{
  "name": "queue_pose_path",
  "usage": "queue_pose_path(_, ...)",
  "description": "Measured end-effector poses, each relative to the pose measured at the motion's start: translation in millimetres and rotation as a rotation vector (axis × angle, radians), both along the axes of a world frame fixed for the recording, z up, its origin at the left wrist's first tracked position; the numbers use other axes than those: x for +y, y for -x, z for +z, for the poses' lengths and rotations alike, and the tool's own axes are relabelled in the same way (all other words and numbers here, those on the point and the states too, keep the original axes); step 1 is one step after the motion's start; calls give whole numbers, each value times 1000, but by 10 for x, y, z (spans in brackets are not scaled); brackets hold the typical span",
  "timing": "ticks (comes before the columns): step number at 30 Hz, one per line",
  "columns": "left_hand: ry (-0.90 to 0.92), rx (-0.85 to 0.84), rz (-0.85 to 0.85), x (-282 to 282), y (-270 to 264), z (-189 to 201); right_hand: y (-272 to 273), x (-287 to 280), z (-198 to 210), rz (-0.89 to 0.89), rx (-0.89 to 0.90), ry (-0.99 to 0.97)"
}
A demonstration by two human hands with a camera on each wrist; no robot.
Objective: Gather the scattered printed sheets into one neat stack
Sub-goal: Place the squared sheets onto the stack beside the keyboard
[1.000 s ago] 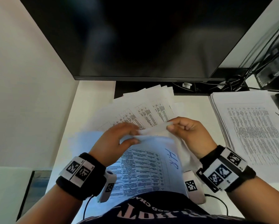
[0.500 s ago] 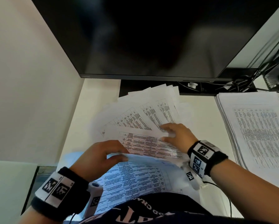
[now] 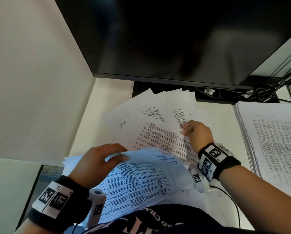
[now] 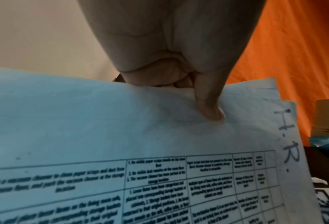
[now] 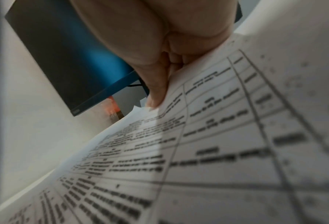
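Left hand [image 3: 97, 162] pinching the far edge of a small bundle of printed sheets [image 3: 141, 179], thumb [image 4: 209, 106] pressed on top, fingers curled beneath. Bundle lifted off the desk, close to the body, top sheet bearing a printed table and handwritten "H.R" [image 3: 166, 160] in blue ink near its right margin. More than one sheet edge visible at the bundle's corner in the left wrist view.

Right hand [image 3: 198, 134] further out, fingers curled, thumb and fingertips nipping the edge of a single printed sheet [image 3: 160, 141] that lies slanted over the fanned spread. Thumb [image 5: 156, 94] on the upper face of that sheet, in the right wrist view; remaining fingers tucked behind the paper, mostly hidden.

Fanned loose sheets [image 3: 151, 108] spread across the white desk [image 3: 85, 125], far corners reaching under the lower edge of the dark monitor [image 3: 175, 39]. Separate thick pile of printed pages [image 3: 273, 142] at the right, well apart from the fan, edges roughly squared. Tangle of black cables [image 3: 263, 92] behind that pile. Black bands with square-patterned markers on both wrists.
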State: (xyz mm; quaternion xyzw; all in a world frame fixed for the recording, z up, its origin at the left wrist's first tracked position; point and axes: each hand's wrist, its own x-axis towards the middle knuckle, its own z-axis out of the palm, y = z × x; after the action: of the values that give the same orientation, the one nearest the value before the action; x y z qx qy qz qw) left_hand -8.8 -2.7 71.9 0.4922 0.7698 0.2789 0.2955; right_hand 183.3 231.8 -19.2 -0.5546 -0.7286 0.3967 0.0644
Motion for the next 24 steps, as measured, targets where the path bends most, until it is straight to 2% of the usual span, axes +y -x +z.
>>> queue_pose_path(4, -19, -2, 24, 11, -9, 40, -12, 108, 37, -61, 4, -78)
queue_pose_path(8, -33, 17, 33, 20, 12, 10, 55, 83, 37, -84, 5, 12)
queue_pose_path(12, -33, 16, 37, 28, 8, -14, 171, -85, -20, 79, -207, 111)
queue_pose_path(19, -52, 47, 48, -16, 72, 59, 326, -249, -15, 229, -416, 54)
queue_pose_path(21, -60, 45, 57, -25, 97, 84, 336, -250, -8, 232, -389, 93)
queue_pose_path(24, -77, 44, 111, -33, 151, 120, 243, -207, 34, 144, -253, 126)
